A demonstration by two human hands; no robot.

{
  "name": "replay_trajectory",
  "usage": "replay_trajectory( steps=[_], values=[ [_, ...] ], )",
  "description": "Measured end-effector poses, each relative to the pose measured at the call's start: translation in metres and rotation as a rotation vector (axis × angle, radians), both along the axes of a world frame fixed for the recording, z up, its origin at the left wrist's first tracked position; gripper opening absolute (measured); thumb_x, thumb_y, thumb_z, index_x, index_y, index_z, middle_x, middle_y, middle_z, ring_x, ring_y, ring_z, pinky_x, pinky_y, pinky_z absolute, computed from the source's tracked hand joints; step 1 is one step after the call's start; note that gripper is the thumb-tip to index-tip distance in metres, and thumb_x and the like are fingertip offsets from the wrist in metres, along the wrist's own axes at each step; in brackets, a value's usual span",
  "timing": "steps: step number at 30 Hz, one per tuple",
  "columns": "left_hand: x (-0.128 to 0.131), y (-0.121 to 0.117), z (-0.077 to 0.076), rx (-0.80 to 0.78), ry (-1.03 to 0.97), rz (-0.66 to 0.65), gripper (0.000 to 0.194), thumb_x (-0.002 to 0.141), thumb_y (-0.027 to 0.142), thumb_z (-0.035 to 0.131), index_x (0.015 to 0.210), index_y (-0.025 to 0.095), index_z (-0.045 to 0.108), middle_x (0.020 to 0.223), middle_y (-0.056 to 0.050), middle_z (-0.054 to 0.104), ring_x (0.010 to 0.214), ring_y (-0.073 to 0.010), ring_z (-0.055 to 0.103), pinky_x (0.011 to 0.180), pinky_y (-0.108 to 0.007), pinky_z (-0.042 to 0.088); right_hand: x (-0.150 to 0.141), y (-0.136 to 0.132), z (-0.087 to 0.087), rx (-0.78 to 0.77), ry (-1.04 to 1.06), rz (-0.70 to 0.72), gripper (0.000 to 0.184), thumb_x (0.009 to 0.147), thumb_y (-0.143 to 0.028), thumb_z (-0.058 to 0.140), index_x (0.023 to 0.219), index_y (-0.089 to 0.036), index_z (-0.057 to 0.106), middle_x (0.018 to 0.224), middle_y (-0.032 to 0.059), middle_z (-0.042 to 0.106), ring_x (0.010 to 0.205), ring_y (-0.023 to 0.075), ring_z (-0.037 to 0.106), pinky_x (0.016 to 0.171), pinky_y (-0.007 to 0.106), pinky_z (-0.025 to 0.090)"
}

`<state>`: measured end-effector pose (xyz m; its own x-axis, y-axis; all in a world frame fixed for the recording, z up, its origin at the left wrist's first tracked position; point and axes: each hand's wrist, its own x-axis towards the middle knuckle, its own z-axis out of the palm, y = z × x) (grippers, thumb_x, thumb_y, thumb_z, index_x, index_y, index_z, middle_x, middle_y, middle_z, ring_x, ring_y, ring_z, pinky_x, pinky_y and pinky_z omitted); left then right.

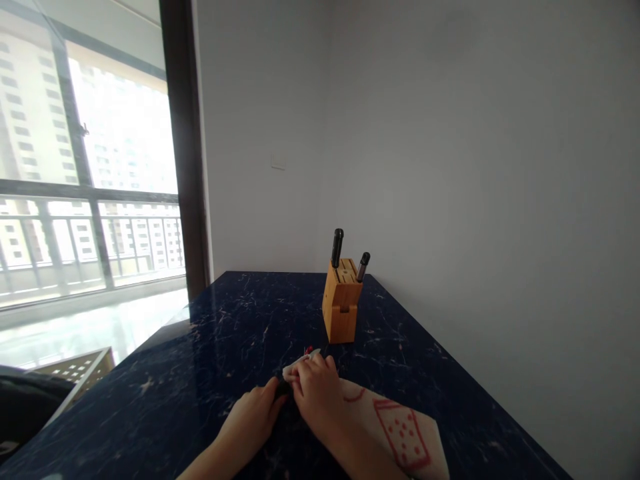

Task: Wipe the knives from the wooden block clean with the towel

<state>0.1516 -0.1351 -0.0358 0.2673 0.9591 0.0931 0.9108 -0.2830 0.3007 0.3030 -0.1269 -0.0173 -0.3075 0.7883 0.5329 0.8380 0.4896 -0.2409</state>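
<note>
My left hand (253, 413) is closed around the black handle (283, 388) of what looks like a knife. Most of the blade is hidden; a dark tip (324, 349) shows just past my right fingers. My right hand (317, 390) grips a white cloth (367, 407) with red printed patterns, folded over the blade. The rest of the cloth hangs under and beside my right forearm, on the tabletop. Beyond my hands stands a wooden knife block (341, 313), upright, with a black-handled knife (337, 248) and a second tool with a black and silver handle (363, 267) in its slots.
The dark blue marbled table (260, 320) reaches back to the walls, with a grey wall (480, 200) along its right. At the left are a large window (120, 153), a perforated chair or rack (90, 373) and a dark item (30, 407).
</note>
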Motion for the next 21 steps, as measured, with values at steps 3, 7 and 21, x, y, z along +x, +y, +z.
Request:
replay_trajectory(
  steps=[3, 7, 21],
  values=[
    [-0.001, 0.0, 0.0, -0.007, 0.0, -0.01, 0.02, 0.089, 0.03, 0.033, 0.095, 0.021, 0.05, 0.085, -0.005, 0.068, 0.082, -0.0213, 0.065, 0.062, -0.025, 0.042, 0.006, 0.007, 0.001, 0.003, -0.044, -0.085, 0.012, 0.08, -0.014, 0.048, 0.081, -0.023, 0.055, 0.087, -0.0006, 0.064, 0.088, 0.0176, 0.051, 0.076, 0.033, 0.027],
    [0.0, 0.0, -0.001, -0.003, 0.03, -0.004, 0.022, 0.089, 0.031, 0.032, 0.095, 0.02, 0.049, 0.081, -0.005, 0.068, 0.077, -0.0222, 0.066, 0.059, -0.026, 0.042, 0.023, 0.02, 0.0, 0.019, -0.081, -0.217, 0.017, 0.082, -0.011, 0.044, 0.082, -0.022, 0.056, 0.086, 0.0015, 0.064, 0.085, 0.0188, 0.052, 0.074, 0.034, 0.027],
    [0.004, -0.005, 0.004, -0.022, 0.017, 0.047, 0.023, 0.09, 0.033, 0.031, 0.095, 0.02, 0.049, 0.084, -0.005, 0.067, 0.081, -0.0233, 0.065, 0.063, -0.028, 0.043, 0.044, 0.031, -0.004, 0.05, -0.06, -0.349, 0.012, 0.081, -0.014, 0.049, 0.086, -0.023, 0.056, 0.092, 0.0027, 0.061, 0.088, 0.0202, 0.051, 0.073, 0.033, 0.026]
  ],
)
